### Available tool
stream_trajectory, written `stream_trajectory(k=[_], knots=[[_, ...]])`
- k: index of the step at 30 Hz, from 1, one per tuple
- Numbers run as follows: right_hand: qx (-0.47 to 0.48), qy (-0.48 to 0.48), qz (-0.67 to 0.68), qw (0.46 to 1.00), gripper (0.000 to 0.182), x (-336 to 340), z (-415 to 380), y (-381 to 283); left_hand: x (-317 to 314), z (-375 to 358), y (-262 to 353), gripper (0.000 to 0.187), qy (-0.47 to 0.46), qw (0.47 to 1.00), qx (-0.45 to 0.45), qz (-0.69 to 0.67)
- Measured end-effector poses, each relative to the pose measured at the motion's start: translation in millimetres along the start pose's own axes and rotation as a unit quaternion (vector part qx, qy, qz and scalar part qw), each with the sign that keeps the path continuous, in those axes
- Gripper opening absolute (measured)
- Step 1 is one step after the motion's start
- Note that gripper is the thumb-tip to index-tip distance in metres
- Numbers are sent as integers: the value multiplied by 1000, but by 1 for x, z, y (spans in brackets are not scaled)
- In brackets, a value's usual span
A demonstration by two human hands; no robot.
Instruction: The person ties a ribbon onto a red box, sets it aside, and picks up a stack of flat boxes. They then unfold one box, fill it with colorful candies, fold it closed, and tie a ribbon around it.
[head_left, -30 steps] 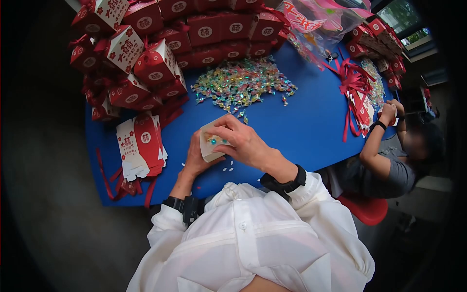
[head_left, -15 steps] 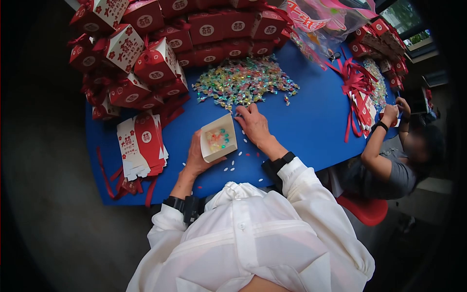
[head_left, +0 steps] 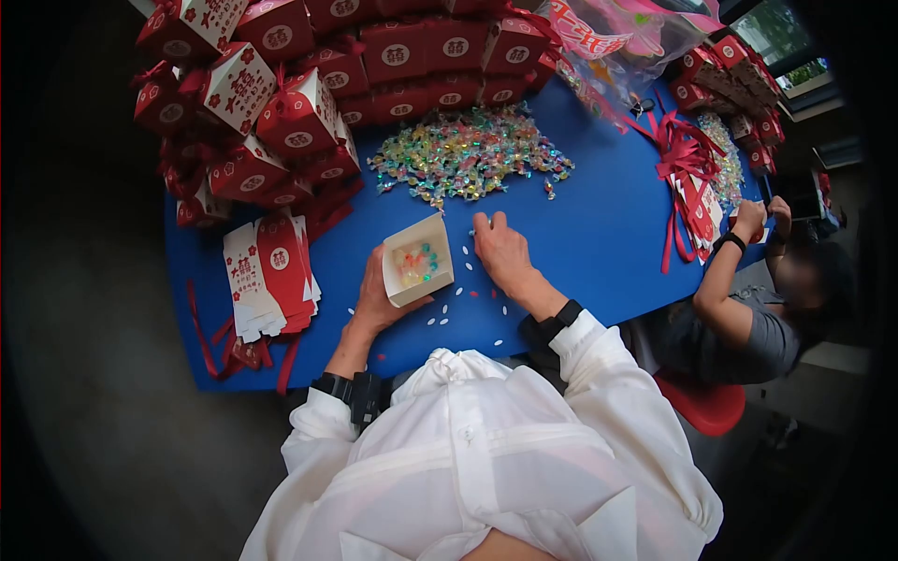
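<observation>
An open box (head_left: 404,292), white on the visible sides, is tilted toward me with several wrapped candies (head_left: 412,264) inside. My left hand (head_left: 376,294) is wrapped round its left side and underside. To the right of the box, just above the blue table (head_left: 599,243), my right hand (head_left: 499,248) has its fingers curled together; a small bit shows at the fingertips, too small to make out. Beyond both hands lies a large pile of shiny wrapped candies (head_left: 468,154). Small white and red paper bits (head_left: 444,307) are scattered near the box.
Stacked red and white boxes (head_left: 398,56) line the back and left. Flat box sheets (head_left: 271,276) and red ribbons (head_left: 290,366) lie at left. A plastic bag (head_left: 622,56) is at back right. Another person (head_left: 748,318) sits at right, beside more ribbons (head_left: 687,150).
My right hand has moved a little right and toward me, away from the candy pile's near edge. My left hand and the box have barely moved.
</observation>
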State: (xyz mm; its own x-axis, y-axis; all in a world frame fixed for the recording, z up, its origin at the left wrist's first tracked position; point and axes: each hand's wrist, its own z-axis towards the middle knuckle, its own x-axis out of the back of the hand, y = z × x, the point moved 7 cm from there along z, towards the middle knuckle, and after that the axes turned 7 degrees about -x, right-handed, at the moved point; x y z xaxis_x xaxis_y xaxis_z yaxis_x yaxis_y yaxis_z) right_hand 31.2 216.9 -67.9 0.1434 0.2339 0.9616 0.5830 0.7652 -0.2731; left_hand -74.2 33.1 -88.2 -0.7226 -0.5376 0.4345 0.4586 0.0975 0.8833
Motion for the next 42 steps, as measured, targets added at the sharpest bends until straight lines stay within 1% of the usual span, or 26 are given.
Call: stream_trajectory(k=[2,3,5,6,8,9,11,12,14,15,17,18,20,22,24,25,27,29,30,32,33,35,39,41,42], knots=[[-18,-36,32,999,21,1,10,4,0,2,4,102,-7,1000,-17,19],[-18,-35,33,999,21,2,13,9,1,2,4,102,-7,1000,-17,20],[-5,-10,155,988,19,7,17,17,0,2,2,101,-5,1000,4,-10],[-4,-10,155,988,19,14,17,14,0,2,2,101,-5,1000,4,-9],[-59,-57,325,942,17,38,19,3,0,2,3,101,-9,1000,-14,17],[-59,-57,324,942,17,53,19,-8,0,2,2,101,-8,1000,-14,16],[-12,-72,424,903,16,84,12,-40,-2,0,-2,99,-8,1000,8,-13],[-16,-70,423,903,16,95,9,-50,-4,1,-1,99,-11,1000,7,-16],[117,-26,414,902,18,120,2,-84,0,4,4,97,-7,1000,4,13],[117,-25,414,902,18,117,0,-91,1,5,6,97,-7,1000,3,13],[178,26,283,942,18,116,-5,-110,0,6,6,96,-10,1000,10,5],[161,-11,233,959,19,106,-4,-113,0,4,6,96,-7,1000,13,4],[172,-13,218,961,18,99,-5,-114,0,4,8,96,-9,999,-9,38],[185,-13,203,962,17,95,-3,-115,2,6,10,97,2,999,-15,39],[207,28,296,932,14,105,-1,-111,4,5,12,97,9,999,-22,39],[207,26,295,932,14,106,3,-107,4,5,13,97,12,999,-32,36],[136,83,352,922,14,115,19,-82,4,5,13,98,13,999,-42,30],[3,51,344,937,19,85,42,-42,3,4,12,99,4,998,-51,43],[2,51,344,938,19,69,50,-27,4,4,13,99,4,998,-50,42],[-10,64,190,980,26,36,60,-3,7,6,18,89,18,997,-55,51],[-10,64,190,980,26,30,61,-1,6,6,17,89,19,997,-54,51],[13,92,94,991,34,21,60,-1,5,3,12,100,15,999,-36,9],[18,88,92,992,35,20,58,-2,4,2,10,100,16,999,-30,-1],[-3,27,136,990,32,15,55,-1,4,3,12,101,15,999,-45,19],[-5,28,135,990,32,17,52,-1,4,4,12,101,13,999,-46,18]])
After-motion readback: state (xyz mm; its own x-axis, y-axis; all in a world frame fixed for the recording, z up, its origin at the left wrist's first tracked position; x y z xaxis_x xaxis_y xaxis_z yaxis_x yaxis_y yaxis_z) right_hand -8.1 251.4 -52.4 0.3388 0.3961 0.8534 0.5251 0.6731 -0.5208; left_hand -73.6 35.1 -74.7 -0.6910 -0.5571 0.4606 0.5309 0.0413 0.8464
